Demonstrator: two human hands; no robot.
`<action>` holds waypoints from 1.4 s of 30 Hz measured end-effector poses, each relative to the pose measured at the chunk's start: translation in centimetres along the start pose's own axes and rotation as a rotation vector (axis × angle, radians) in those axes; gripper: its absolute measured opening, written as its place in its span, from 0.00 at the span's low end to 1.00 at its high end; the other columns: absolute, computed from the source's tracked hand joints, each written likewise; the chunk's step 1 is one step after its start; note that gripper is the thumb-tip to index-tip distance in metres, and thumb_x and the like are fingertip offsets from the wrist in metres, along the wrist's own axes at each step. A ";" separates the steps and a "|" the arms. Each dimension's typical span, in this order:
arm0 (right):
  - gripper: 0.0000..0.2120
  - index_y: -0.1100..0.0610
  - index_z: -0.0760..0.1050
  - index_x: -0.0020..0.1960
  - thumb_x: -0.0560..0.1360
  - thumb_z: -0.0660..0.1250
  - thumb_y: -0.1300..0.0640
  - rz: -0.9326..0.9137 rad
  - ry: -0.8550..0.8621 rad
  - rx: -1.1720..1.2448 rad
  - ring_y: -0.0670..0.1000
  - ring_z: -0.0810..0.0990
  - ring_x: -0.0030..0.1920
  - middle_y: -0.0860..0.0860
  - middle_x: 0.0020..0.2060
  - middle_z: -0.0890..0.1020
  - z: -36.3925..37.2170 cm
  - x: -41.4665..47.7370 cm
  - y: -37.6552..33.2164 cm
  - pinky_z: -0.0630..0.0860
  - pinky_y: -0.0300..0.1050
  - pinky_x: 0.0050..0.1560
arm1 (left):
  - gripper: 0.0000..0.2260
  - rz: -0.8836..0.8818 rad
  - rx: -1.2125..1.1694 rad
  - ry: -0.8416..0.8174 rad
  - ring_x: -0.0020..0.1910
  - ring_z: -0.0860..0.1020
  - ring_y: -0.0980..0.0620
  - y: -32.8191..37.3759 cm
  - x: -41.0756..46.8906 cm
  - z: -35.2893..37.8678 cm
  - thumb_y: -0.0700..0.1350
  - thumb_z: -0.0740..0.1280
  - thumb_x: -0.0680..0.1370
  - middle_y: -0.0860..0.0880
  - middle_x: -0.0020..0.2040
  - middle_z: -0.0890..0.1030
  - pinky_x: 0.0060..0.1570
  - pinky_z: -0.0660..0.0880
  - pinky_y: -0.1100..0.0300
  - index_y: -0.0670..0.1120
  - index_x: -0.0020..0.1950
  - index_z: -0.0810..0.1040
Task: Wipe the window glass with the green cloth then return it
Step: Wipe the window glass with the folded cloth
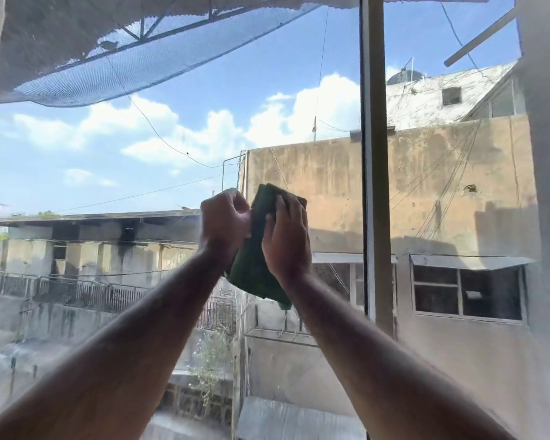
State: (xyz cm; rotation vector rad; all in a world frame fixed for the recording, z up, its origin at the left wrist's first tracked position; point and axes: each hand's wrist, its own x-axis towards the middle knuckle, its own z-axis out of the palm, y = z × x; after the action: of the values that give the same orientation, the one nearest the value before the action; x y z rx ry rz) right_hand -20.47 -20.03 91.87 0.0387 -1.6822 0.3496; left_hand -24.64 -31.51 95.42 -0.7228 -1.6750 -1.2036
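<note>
While both arms were stretched out toward the pane, my right hand (287,239) lay flat and open-fingered over the green cloth (257,268), palm pressing it from behind, and my left hand (225,217) was curled closed, pinching the cloth's left edge between thumb and fingers. The cloth sat between the two hands, folded into a thick pad, its upper corner showing above my right fingertips and its lower corner hanging loose below the wrist. Whether it was already touching the window glass (140,160) I could not tell.

I judged the cloth light, soft and limp, with no stiffness of its own, so it would take whatever shape the palm gave it. Spreading the palm over the middle of the pad seemed the best hold; a pinch at one edge alone would let the rest flop and unfold. The dangling corner looked likely to drag.

Outward from the hands, the glass ran wide and open to the left and upward. To the right, the vertical window frame (373,154) stood near, a hard edge for my knuckles. Beyond it lay a narrower pane (451,192).
</note>
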 end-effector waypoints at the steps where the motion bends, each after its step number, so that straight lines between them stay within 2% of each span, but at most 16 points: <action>1: 0.24 0.65 0.65 0.79 0.85 0.61 0.57 -0.013 0.014 -0.015 0.58 0.68 0.78 0.60 0.77 0.70 0.8 -0.8 0.2 0.71 0.53 0.78 | 0.01 0.102 0.078 0.066 0.38 0.82 0.47 -0.6 -0.2 -0.1 0.38 0.72 0.74 0.46 0.40 0.85 0.43 0.80 0.55 0.43 0.43 0.81; 3: 0.29 0.63 0.59 0.82 0.85 0.61 0.53 -0.047 0.035 -0.073 0.58 0.63 0.82 0.58 0.82 0.64 2.2 -2.1 0.9 0.64 0.52 0.82 | 0.04 0.296 0.220 0.162 0.49 0.80 0.43 -1.8 -0.8 -0.4 0.38 0.68 0.76 0.43 0.49 0.84 0.53 0.78 0.49 0.42 0.50 0.80; 6: 0.32 0.61 0.53 0.84 0.86 0.56 0.47 -0.103 0.053 -0.165 0.56 0.56 0.84 0.56 0.84 0.57 3.6 -3.0 2.1 0.58 0.54 0.85 | 0.12 0.539 0.397 0.203 0.67 0.78 0.40 -4.5 -0.9 -0.4 0.37 0.63 0.80 0.42 0.65 0.81 0.67 0.75 0.45 0.40 0.62 0.79; 8: 0.32 0.62 0.53 0.84 0.86 0.52 0.44 -0.151 0.073 -0.196 0.56 0.55 0.85 0.57 0.84 0.57 4.2 -2.7 2.8 0.57 0.56 0.84 | 0.15 0.638 0.447 0.167 0.76 0.74 0.41 -6.3 -0.7 -0.2 0.37 0.60 0.83 0.40 0.74 0.77 0.77 0.69 0.43 0.38 0.68 0.78; 11: 0.33 0.64 0.55 0.83 0.86 0.51 0.44 -0.215 0.095 -0.218 0.58 0.57 0.84 0.59 0.83 0.59 3.6 0.2 3.8 0.57 0.56 0.84 | 0.20 0.690 0.554 0.129 0.82 0.66 0.43 -7.5 -0.2 0.2 0.41 0.56 0.86 0.40 0.81 0.69 0.82 0.62 0.41 0.37 0.77 0.72; 14: 0.32 0.66 0.56 0.82 0.86 0.54 0.47 -0.192 0.146 -0.257 0.60 0.57 0.84 0.62 0.83 0.60 2.1 6.3 4.3 0.57 0.57 0.84 | 0.22 0.690 0.653 0.122 0.84 0.62 0.44 -7.6 0.0 0.8 0.46 0.53 0.88 0.41 0.83 0.64 0.82 0.59 0.41 0.38 0.80 0.67; 19: 0.29 0.65 0.53 0.83 0.85 0.50 0.54 -0.178 0.173 -0.359 0.62 0.55 0.84 0.64 0.83 0.58 2.1 9.8 3.4 0.56 0.58 0.84 | 0.24 0.690 0.695 0.182 0.85 0.60 0.42 -7.7 -0.1 1.2 0.48 0.53 0.88 0.40 0.84 0.62 0.83 0.58 0.41 0.37 0.81 0.64; 22: 0.29 0.66 0.57 0.82 0.84 0.53 0.55 -0.231 0.204 -0.351 0.61 0.57 0.84 0.63 0.82 0.60 2.8 7.6 4.0 0.57 0.59 0.83 | 0.25 0.594 0.704 0.237 0.85 0.59 0.41 -7.2 -0.2 1.2 0.49 0.52 0.88 0.39 0.84 0.61 0.83 0.58 0.41 0.36 0.82 0.61; 27: 0.30 0.65 0.57 0.82 0.84 0.55 0.54 -0.433 0.089 -0.317 0.60 0.57 0.84 0.64 0.82 0.60 2.9 -1.2 8.8 0.59 0.62 0.83 | 0.26 0.568 0.726 0.248 0.85 0.59 0.41 -7.0 -0.2 1.0 0.51 0.51 0.89 0.38 0.84 0.61 0.83 0.56 0.41 0.36 0.82 0.61; 32: 0.32 0.65 0.55 0.83 0.86 0.53 0.46 -0.315 0.040 -0.275 0.60 0.53 0.85 0.62 0.83 0.57 1.5 -6.6 12.7 0.59 0.62 0.83 | 0.27 0.547 0.755 0.229 0.85 0.57 0.41 -7.1 -0.6 1.2 0.51 0.50 0.89 0.38 0.85 0.59 0.83 0.55 0.40 0.36 0.83 0.59; 38: 0.35 0.66 0.57 0.82 0.84 0.55 0.43 -0.080 0.214 -0.238 0.62 0.60 0.83 0.64 0.81 0.63 1.3 4.4 7.7 0.61 0.61 0.82 | 0.27 0.557 0.773 0.245 0.85 0.57 0.42 -6.7 -0.2 1.2 0.51 0.49 0.88 0.38 0.85 0.58 0.83 0.56 0.40 0.36 0.83 0.58; 40: 0.35 0.66 0.58 0.81 0.84 0.56 0.43 -0.090 0.237 -0.250 0.61 0.61 0.83 0.63 0.81 0.64 1.6 6.8 6.1 0.61 0.60 0.82 | 0.27 0.575 0.776 0.255 0.85 0.57 0.41 -6.9 0.0 1.1 0.51 0.50 0.88 0.38 0.85 0.58 0.83 0.56 0.40 0.36 0.83 0.58; 42: 0.34 0.66 0.60 0.81 0.84 0.56 0.43 -0.239 0.206 -0.282 0.61 0.60 0.83 0.63 0.81 0.64 2.3 6.6 5.9 0.59 0.59 0.83 | 0.27 0.587 0.770 0.261 0.85 0.58 0.41 -7.2 0.1 1.2 0.50 0.51 0.88 0.38 0.85 0.59 0.83 0.56 0.40 0.36 0.83 0.59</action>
State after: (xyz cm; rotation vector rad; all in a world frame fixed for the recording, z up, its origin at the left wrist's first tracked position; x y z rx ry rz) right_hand -24.99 -13.86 96.87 -0.0054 -1.4889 -0.0634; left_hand -31.20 -32.89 92.52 -0.4791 -1.4005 -0.1869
